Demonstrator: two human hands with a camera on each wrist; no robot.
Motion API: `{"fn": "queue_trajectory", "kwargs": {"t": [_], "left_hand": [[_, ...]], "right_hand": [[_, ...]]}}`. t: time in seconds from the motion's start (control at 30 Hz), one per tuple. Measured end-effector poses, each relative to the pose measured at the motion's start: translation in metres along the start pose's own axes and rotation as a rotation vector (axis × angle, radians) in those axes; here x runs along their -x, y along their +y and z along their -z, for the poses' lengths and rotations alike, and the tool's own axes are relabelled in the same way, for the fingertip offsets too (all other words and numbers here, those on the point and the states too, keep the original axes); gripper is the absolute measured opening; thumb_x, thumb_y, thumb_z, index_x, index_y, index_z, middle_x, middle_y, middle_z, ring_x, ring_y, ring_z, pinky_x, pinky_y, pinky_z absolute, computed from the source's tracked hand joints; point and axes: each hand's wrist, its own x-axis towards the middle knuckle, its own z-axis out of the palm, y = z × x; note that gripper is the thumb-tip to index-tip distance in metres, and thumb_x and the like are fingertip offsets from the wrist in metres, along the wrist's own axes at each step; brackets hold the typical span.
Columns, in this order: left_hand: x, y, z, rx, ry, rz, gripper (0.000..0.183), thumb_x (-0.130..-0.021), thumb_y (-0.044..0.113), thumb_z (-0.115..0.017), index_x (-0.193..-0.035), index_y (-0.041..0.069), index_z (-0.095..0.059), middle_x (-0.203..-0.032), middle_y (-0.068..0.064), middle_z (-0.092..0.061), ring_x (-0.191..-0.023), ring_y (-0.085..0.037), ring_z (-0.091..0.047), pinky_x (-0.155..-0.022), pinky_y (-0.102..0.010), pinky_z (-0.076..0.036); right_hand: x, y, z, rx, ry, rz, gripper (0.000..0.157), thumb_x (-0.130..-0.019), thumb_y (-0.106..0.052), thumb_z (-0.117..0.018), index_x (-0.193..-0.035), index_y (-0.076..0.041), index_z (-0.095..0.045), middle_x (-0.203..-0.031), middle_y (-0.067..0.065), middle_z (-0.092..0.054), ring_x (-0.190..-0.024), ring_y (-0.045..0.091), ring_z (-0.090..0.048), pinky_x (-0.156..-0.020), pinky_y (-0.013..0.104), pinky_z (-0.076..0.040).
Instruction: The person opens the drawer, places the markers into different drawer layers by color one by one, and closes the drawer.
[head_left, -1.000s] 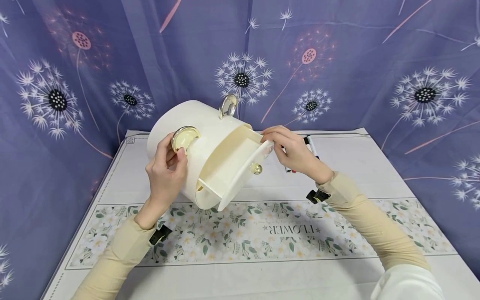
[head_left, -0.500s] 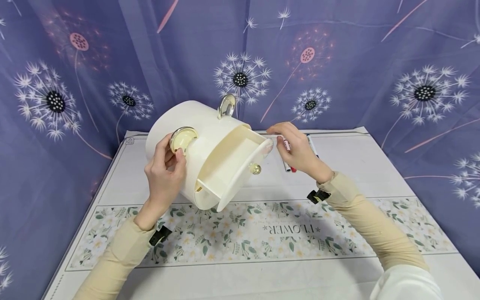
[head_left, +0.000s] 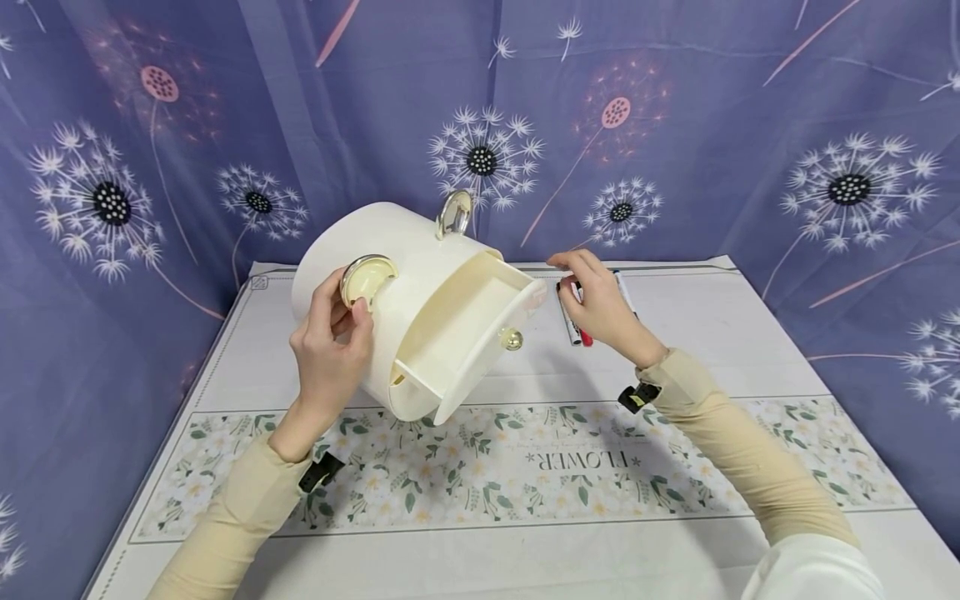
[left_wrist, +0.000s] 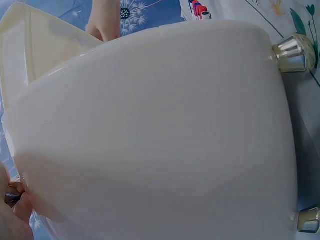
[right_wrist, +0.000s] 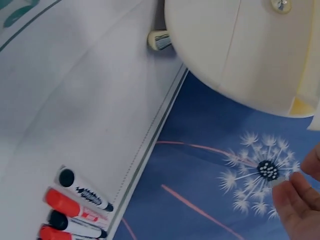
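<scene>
A white rounded storage box [head_left: 390, 233] with two gold-rimmed ear-shaped knobs stands on the table's left half. Its drawer [head_left: 461, 337] is pulled partway out, with a bare inside and a gold ball knob [head_left: 512, 338]. My left hand [head_left: 330, 346] pinches the near ear [head_left: 367, 281] between thumb and fingers; in the left wrist view the box's white wall [left_wrist: 160, 125] fills most of the picture. My right hand [head_left: 596, 300] hovers right of the drawer, apart from it, with fingers loosely bent and nothing held. The right wrist view shows its fingertips [right_wrist: 286, 196] at the edge.
Several black and red markers [right_wrist: 75, 205] lie side by side on the white table, partly under my right hand in the head view. A flower-printed strip [head_left: 480, 483] crosses the tabletop. Blue dandelion-patterned cloth [head_left: 675, 125] hangs behind and at both sides.
My right hand has let go of the drawer's corner and moved a little to the right, over the markers. My left hand and the box have hardly moved.
</scene>
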Motion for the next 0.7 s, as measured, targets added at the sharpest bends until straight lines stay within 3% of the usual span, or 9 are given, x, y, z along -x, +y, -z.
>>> {"fn": "queue_trajectory", "kwargs": {"t": [0.2, 0.5, 0.7], "left_hand": [[0.0, 0.0, 0.0, 0.01, 0.0, -0.004, 0.037, -0.084, 0.003, -0.054, -0.12, -0.005, -0.053, -0.102, -0.022, -0.066, -0.085, -0.028, -0.068, -0.075, -0.005, -0.048], [0.001, -0.001, -0.001, 0.009, 0.008, -0.01, 0.038, -0.084, 0.004, -0.054, -0.12, -0.005, -0.053, -0.102, -0.023, -0.066, -0.084, -0.028, -0.068, -0.075, -0.006, -0.049], [0.001, -0.001, 0.0, 0.005, 0.006, -0.014, 0.038, -0.084, 0.005, -0.054, -0.121, -0.005, -0.053, -0.103, -0.023, -0.065, -0.084, -0.029, -0.068, -0.075, -0.006, -0.049]], "right_hand": [[0.005, 0.011, -0.002, -0.01, -0.043, -0.069, 0.034, -0.081, 0.011, -0.045, -0.112, 0.001, -0.057, -0.107, 0.016, -0.057, -0.094, 0.026, -0.056, -0.074, 0.033, -0.052], [0.011, 0.028, -0.004, 0.029, -0.114, -0.128, 0.033, -0.08, 0.012, -0.05, -0.112, 0.003, -0.055, -0.093, 0.018, -0.058, -0.079, 0.025, -0.056, -0.065, 0.034, -0.049], [0.013, 0.037, 0.0, 0.018, -0.145, -0.229, 0.041, -0.077, 0.016, -0.038, -0.112, 0.003, -0.054, -0.095, 0.02, -0.059, -0.084, 0.03, -0.057, -0.072, 0.038, -0.05]]}}
